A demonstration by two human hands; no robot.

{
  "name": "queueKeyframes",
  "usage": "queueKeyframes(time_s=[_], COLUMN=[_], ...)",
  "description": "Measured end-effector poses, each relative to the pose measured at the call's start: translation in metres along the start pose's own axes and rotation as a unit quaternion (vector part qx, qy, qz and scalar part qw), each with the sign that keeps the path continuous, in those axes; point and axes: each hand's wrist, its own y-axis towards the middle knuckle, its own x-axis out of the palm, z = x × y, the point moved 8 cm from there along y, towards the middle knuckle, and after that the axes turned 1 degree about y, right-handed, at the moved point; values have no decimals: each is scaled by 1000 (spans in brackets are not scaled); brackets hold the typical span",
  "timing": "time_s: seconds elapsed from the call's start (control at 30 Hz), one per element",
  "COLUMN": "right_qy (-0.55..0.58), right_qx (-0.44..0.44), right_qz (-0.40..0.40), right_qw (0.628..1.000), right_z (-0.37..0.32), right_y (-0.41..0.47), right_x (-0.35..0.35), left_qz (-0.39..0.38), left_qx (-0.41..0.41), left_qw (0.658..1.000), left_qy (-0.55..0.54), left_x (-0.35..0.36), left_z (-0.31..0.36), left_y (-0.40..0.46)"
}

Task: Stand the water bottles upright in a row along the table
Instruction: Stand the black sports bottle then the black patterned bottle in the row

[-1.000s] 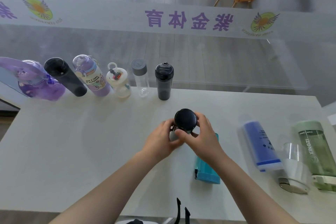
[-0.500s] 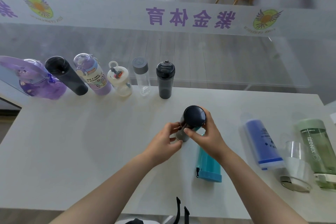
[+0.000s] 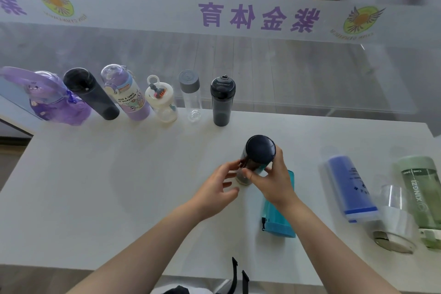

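Along the upper left of the frame, a row of six upright bottles is seen on the white table (image 3: 83, 186): a purple jug (image 3: 55, 100), a black flask (image 3: 91, 93), a lilac printed bottle (image 3: 126, 93), a cream bottle (image 3: 162, 102), a clear bottle (image 3: 192, 95) and a dark grey bottle (image 3: 222, 101). At centre, a dark-lidded bottle (image 3: 259, 154) is held upright, its base at the table. The left hand (image 3: 218, 188) is loosely spread, fingertips touching the lower body. The right hand (image 3: 272, 180) is wrapped around it. Behind the right wrist a teal bottle (image 3: 279, 219) is lying flat. At right, a blue bottle (image 3: 350, 188), a clear cup (image 3: 393, 219) and a green bottle (image 3: 422, 198) are lying down.
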Motion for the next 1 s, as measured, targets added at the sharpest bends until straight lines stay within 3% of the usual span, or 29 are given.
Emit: queueKeyframes(time_s=[0.1, 0.2, 0.37, 0.57, 1.0], right_qy=[-4, -6, -39, -46, -20], right_qx=[-11, -12, -18, 16, 51], right_qz=[4, 11, 12, 32, 26], right_qw=[1000, 1000, 999, 998, 998], right_z=[-1, 0, 1, 7, -2], right_y=[5, 14, 34, 77, 175], right_x=[-5, -11, -15, -21, -17], left_qz=[-5, 1, -21, -41, -47], left_qx=[-12, -84, -235, -295, -314], left_qw=[995, 975, 885, 851, 849], left_qy=[98, 203, 402, 432, 423], left_x=[-15, -41, -80, -90, -87], left_z=[-12, -42, -100, -128, -136], left_y=[5, 11, 4, -9, -5])
